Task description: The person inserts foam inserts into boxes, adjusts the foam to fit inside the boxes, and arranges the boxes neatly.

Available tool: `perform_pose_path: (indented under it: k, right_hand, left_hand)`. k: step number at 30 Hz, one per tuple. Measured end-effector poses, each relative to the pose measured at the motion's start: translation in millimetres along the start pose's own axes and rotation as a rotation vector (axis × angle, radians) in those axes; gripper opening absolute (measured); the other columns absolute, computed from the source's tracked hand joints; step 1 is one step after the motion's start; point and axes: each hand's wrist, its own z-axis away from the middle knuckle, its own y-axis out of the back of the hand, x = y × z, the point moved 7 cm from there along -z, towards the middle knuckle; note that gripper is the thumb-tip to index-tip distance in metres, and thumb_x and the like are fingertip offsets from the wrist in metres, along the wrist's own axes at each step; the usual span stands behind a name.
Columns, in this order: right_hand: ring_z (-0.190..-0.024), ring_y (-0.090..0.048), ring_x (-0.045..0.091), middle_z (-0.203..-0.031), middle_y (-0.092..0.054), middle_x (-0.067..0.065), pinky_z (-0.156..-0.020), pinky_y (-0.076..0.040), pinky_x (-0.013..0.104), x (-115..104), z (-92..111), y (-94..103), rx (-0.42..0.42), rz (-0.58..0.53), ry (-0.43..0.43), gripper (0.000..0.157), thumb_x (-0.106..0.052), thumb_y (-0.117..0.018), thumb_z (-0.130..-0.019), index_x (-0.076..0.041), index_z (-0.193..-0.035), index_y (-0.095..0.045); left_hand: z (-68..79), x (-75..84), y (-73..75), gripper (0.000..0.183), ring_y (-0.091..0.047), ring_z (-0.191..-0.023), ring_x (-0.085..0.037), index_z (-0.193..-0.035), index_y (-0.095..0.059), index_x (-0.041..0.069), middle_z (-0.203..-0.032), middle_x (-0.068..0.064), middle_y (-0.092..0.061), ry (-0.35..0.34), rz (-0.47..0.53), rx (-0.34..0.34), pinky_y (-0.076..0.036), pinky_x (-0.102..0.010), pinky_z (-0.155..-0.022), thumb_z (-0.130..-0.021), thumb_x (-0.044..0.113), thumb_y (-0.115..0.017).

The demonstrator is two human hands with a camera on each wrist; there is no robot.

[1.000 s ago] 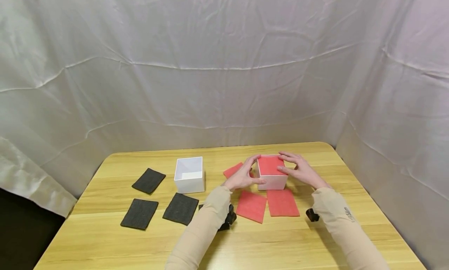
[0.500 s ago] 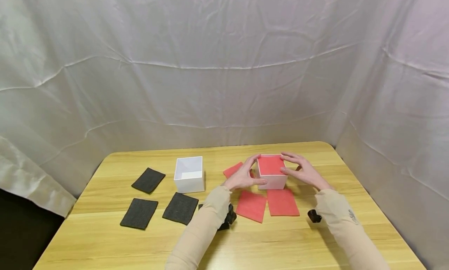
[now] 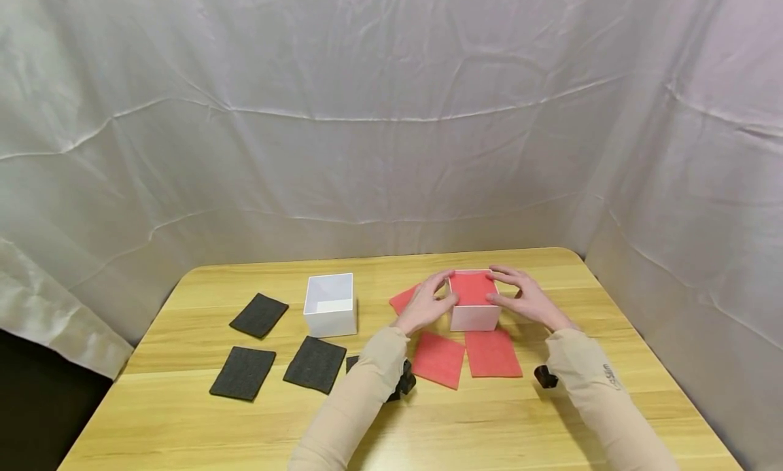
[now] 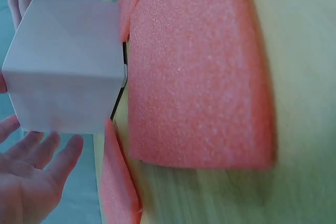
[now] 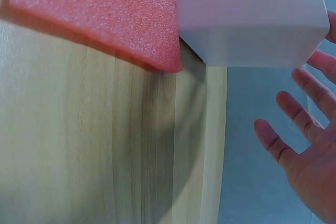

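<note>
A white square box (image 3: 474, 318) stands at the right of the table, with a red foam sheet (image 3: 472, 289) lying across its opening, about level with the rim. My left hand (image 3: 422, 309) touches the box's left side, its fingertips along the rim and its thumb at the near left corner. Opposite, my right hand (image 3: 526, 299) has fingers at the right rim and its thumb tip on the sheet's edge. Both hands' fingers are spread and only slightly bent, as the left wrist view shows of the left hand's fingers (image 4: 42, 153). The inside of this box is hidden.
Red foam sheets lie in front of the box (image 3: 438, 360) (image 3: 493, 354), and another red sheet (image 3: 404, 299) is partly behind my left hand. A second white box (image 3: 330, 315), open-topped, stands to the left. Several dark sheets (image 3: 315, 364) lie around it, one partly under my left sleeve (image 3: 361, 403).
My left thumb has risen from the box's front side to its top near corner. The right hand has shifted slightly along the rim. The sheet's far edge now dips a little below the rim.
</note>
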Motion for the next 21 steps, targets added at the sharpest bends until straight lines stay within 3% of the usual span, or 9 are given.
perform_pose_path:
  k: [5, 9, 14, 21]
  right_hand:
    - [-0.137, -0.04, 0.05, -0.151, -0.046, 0.027, -0.089, -0.055, 0.054, -1.1, -0.9, -1.1, 0.012, 0.014, -0.001, 0.052, -0.018, -0.073, -0.091, 0.0, -0.138, -0.059]
    - [-0.138, -0.037, 0.052, -0.151, -0.045, 0.027, -0.102, -0.043, 0.068, -2.1, -1.0, -1.7, 0.014, 0.043, -0.013, 0.053, -0.02, -0.073, -0.092, 0.0, -0.139, -0.059]
    - [-0.137, -0.038, 0.052, -0.15, -0.047, 0.026, -0.108, -0.033, 0.071, -3.6, -1.5, -2.5, 0.018, 0.109, -0.016, 0.052, -0.023, -0.073, -0.092, -0.002, -0.138, -0.06]
    - [-0.136, -0.04, 0.051, -0.149, -0.049, 0.025, -0.109, -0.033, 0.071, -9.2, -1.0, -2.8, 0.019, 0.163, -0.007, 0.05, -0.025, -0.072, -0.093, -0.005, -0.137, -0.061]
  left_hand:
    - [-0.4, 0.9, 1.1, 0.056, -0.05, -0.142, -0.029, -0.147, -0.052, 0.015, -0.15, -0.006, -0.055, 0.029, -0.002, 0.031, -0.043, -0.04, -0.116, -0.093, 0.023, -0.063]
    - [-1.0, 3.2, 1.4, 0.054, -0.052, -0.14, -0.026, -0.145, -0.056, 0.018, -0.149, -0.004, -0.056, 0.046, -0.051, 0.052, -0.044, -0.04, -0.115, -0.091, 0.024, -0.064]
    - [-1.4, 6.0, 1.3, 0.053, -0.05, -0.142, -0.024, -0.144, -0.057, 0.021, -0.152, -0.004, -0.053, 0.061, -0.154, 0.07, -0.042, -0.043, -0.117, -0.091, 0.026, -0.062]
    - [-1.7, 6.7, 0.9, 0.048, -0.049, -0.142, -0.023, -0.138, -0.062, 0.02, -0.152, -0.003, -0.054, 0.083, -0.213, 0.084, -0.042, -0.042, -0.117, -0.091, 0.027, -0.063]
